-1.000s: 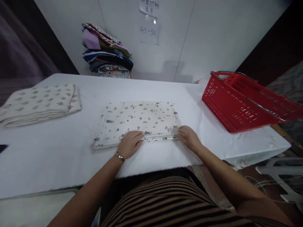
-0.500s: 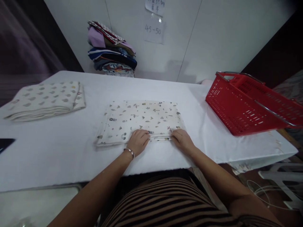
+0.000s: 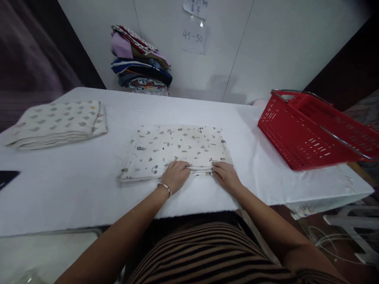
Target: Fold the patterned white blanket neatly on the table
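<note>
A folded white cloth with small grey, green and dark prints lies flat in front of me, its layers showing along the near edge. My left hand, with a silver bracelet at the wrist, is closed on that near edge around its middle. Closer to the cloth's right corner, my right hand grips the same edge, fingers on top. Both thumbs are hidden from view. A second folded cloth, cream with grey shapes, rests on the left of the table.
The table has a white cover. A red plastic basket with metal handles stands at the right. Stacked fabrics sit against the back wall. A dark flat object lies at the left edge, and a white plastic stool is below right.
My left hand has shifted slightly right along the cloth's near edge, and my right hand slightly left. The cloth stays in place.
</note>
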Demonstrator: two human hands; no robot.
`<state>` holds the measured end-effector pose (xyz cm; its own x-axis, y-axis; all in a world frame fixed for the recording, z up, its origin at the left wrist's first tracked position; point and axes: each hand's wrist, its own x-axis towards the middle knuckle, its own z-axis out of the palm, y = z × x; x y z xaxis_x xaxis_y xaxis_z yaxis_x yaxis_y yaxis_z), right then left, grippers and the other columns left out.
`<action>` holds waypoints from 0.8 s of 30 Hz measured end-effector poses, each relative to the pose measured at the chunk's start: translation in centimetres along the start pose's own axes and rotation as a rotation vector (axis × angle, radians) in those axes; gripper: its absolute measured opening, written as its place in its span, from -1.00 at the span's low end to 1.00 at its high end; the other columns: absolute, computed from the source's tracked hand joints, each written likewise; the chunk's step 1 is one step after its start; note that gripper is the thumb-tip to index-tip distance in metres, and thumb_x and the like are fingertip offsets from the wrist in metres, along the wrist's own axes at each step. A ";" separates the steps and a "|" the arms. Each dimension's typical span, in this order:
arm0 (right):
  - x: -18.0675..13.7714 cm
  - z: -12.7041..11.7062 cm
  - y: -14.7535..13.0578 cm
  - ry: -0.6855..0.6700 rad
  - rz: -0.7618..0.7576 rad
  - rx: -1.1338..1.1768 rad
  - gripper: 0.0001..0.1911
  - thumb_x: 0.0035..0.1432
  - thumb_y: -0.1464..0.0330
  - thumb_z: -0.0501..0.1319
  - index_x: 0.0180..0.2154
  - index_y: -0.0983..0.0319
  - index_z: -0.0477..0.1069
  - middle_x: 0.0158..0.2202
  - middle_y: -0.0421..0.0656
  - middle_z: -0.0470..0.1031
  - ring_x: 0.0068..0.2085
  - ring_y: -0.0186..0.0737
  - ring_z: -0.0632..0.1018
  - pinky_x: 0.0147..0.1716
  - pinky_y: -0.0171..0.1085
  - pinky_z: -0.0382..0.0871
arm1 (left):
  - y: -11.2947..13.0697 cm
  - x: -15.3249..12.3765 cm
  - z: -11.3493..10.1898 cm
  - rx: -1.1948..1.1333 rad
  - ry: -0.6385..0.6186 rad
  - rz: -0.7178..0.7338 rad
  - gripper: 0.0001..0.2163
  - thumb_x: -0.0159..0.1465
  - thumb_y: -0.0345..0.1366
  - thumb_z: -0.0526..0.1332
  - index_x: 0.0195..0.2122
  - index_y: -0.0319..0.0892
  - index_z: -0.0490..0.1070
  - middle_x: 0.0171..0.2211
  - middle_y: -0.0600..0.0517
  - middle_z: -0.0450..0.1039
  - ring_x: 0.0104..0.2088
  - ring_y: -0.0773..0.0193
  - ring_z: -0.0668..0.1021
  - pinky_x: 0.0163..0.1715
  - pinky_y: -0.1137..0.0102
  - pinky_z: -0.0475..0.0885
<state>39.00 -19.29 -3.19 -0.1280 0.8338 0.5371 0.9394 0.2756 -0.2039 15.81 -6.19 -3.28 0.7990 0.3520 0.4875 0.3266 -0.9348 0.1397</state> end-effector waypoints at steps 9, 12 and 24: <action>-0.3 0.2 -0.1 0.017 -0.018 0.013 -0.87 0.20 0.46 0.09 -0.26 0.21 0.39 -0.11 -0.05 0.46 -0.04 -0.12 0.43 -0.11 -0.08 0.36 | 0.5 -0.3 -0.5 -0.049 -0.011 -0.012 -0.86 0.26 -0.39 0.06 -0.36 -0.16 0.40 -0.21 -0.01 0.44 -0.15 0.21 0.42 -0.12 0.23 0.31; -0.4 0.1 -0.1 0.010 -0.017 0.015 -0.87 0.20 0.45 0.10 -0.25 0.20 0.40 -0.12 -0.05 0.46 -0.05 -0.12 0.43 -0.13 -0.09 0.36 | 0.5 -0.2 -0.5 -0.067 -0.018 -0.021 -0.88 0.26 -0.36 0.07 -0.32 -0.15 0.40 -0.19 -0.01 0.43 -0.13 0.21 0.41 -0.11 0.23 0.31; -0.5 0.0 -0.1 -0.016 0.039 0.062 -0.85 0.21 0.39 0.10 -0.19 0.17 0.40 -0.11 -0.05 0.46 -0.06 -0.12 0.44 -0.12 -0.07 0.37 | 0.3 -0.1 -0.2 -0.098 -0.061 -0.063 -0.85 0.27 -0.27 0.08 -0.25 -0.11 0.42 -0.14 -0.03 0.43 -0.11 0.18 0.43 -0.13 0.21 0.33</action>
<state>38.96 -19.74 -3.38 -0.0969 0.8517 0.5150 0.9224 0.2713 -0.2751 15.73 -6.53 -3.14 0.8087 0.4093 0.4225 0.3283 -0.9100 0.2532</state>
